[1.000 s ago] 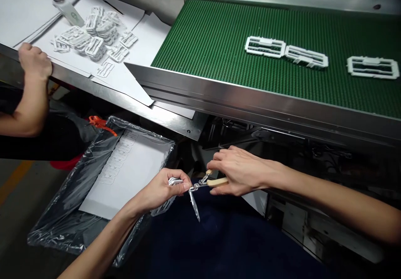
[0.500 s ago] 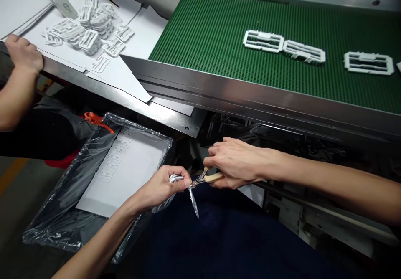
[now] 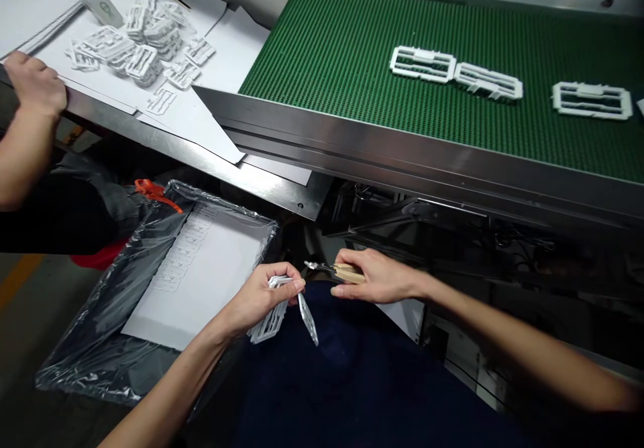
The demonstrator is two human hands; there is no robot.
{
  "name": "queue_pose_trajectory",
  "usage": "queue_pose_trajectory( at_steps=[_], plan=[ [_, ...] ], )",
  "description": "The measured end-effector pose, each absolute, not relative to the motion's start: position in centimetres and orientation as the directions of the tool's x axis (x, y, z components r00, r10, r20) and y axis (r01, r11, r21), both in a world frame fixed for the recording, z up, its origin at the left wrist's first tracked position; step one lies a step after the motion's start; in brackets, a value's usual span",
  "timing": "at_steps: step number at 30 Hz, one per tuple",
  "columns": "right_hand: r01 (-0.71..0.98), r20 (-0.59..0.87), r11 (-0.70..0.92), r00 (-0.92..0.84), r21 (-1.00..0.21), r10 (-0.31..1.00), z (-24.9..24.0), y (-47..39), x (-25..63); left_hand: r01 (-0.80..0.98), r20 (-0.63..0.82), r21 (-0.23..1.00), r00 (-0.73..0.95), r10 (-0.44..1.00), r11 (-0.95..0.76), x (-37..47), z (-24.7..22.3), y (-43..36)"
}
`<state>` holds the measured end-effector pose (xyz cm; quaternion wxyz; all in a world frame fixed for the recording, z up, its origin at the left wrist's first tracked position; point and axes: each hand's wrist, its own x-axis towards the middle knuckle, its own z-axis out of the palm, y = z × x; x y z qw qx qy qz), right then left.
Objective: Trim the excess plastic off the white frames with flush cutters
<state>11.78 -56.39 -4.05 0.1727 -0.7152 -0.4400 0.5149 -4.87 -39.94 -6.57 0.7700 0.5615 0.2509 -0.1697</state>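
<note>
The left hand [image 3: 259,300] pinches white frames [image 3: 270,322], rectangular and slotted, 1 hanging edge-on beside the others; the right hand [image 3: 376,276] grips cream-handled pliers [image 3: 347,273].

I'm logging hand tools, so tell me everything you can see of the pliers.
The pliers have pale tan handles, close together in the right hand, and a slim, silvery, metal-looking nose, too small to make out in detail. The nose points picture-left, near the left hand but apart from its white frames.
</note>
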Motion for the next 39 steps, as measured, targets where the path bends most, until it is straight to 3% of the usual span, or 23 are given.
queue_pose_trajectory(
  at_steps=[4, 7, 9, 13, 16, 20, 24, 28, 31, 34, 39],
  plan=[
    [-0.068, -0.542, -0.538, 0.166, -0.840, 0.824, -7.8, -57.4, 6.6, 0.559, -0.632, 0.668, 0.774, -0.022, 0.491, -5.0, -7.7, -40.4],
    [-0.245, -0.520, -0.464, 0.277, -0.852, 0.808, -8.9, -57.3, 4.1, 0.536, -0.664, 0.573, 0.747, -0.033, 0.620, -4.7, -8.7, -40.4],
    [-0.343, -0.522, -0.415, 0.334, -0.843, 0.785, -8.9, -57.1, 3.8, 0.515, -0.686, 0.574, 0.727, 0.030, 0.637, -4.4, -9.5, -40.4],
    [-0.419, -0.530, -0.357, 0.437, -0.835, 0.727, -8.0, -56.7, 4.8, 0.542, -0.720, 0.537, 0.694, 0.015, 0.646, -3.9, -10.8, -40.4],
    [-0.429, -0.543, -0.349, 0.516, -0.833, 0.663, -7.6, -56.1, 5.1, 0.463, -0.623, 0.470, 0.777, -0.089, 0.751, -4.1, -11.1, -40.9],
    [-0.465, -0.559, -0.331, 0.538, -0.821, 0.631, -7.2, -55.1, 4.5, 0.357, -0.517, 0.391, 0.848, -0.118, 0.848, -4.5, -10.9, -41.7],
    [-0.346, -0.517, -0.385, 0.547, -0.856, 0.658, -6.3, -54.8, 4.7, 0.233, -0.504, 0.318, 0.863, -0.045, 0.919, -4.4, -11.0, -41.9],
    [-0.025, -0.431, -0.519, 0.592, -0.854, 0.681, -5.2, -55.5, 6.8, 0.163, -0.507, 0.252, 0.862, -0.014, 0.954, -4.8, -11.5, -41.3],
    [0.281, -0.316, -0.571, 0.610, -0.771, 0.727, -4.6, -55.9, 8.8, 0.162, -0.505, 0.253, 0.863, -0.013, 0.954, -5.1, -11.7, -40.8],
    [0.520, -0.274, -0.540, 0.503, -0.662, 0.820, -4.3, -56.0, 10.6, 0.193, -0.515, 0.275, 0.857, -0.026, 0.942, -5.1, -11.5, -40.4],
    [0.702, -0.274, -0.435, 0.338, -0.564, 0.900, -3.3, -55.6, 12.4, 0.239, -0.525, 0.313, 0.850, -0.042, 0.919, -5.1, -10.9, -40.2]
  ],
)
